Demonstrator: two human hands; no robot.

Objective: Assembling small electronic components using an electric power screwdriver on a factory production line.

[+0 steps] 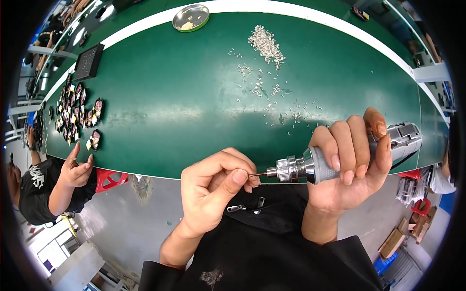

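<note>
Green table (170,97), silvery pins (265,43) heaped and scattered, round dish (196,11), black tray (89,62), dark pieces (98,107) clustered at left

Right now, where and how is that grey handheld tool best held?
Probably grip the grey tool around its thick, rounded body, from the near side where the right hand holds it: it lies crosswise, its slim metal tip pointing left into the left hand.

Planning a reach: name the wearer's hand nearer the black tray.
Left: the left hand is below and right of the black tray in view; the right hand is much farther right.
</note>
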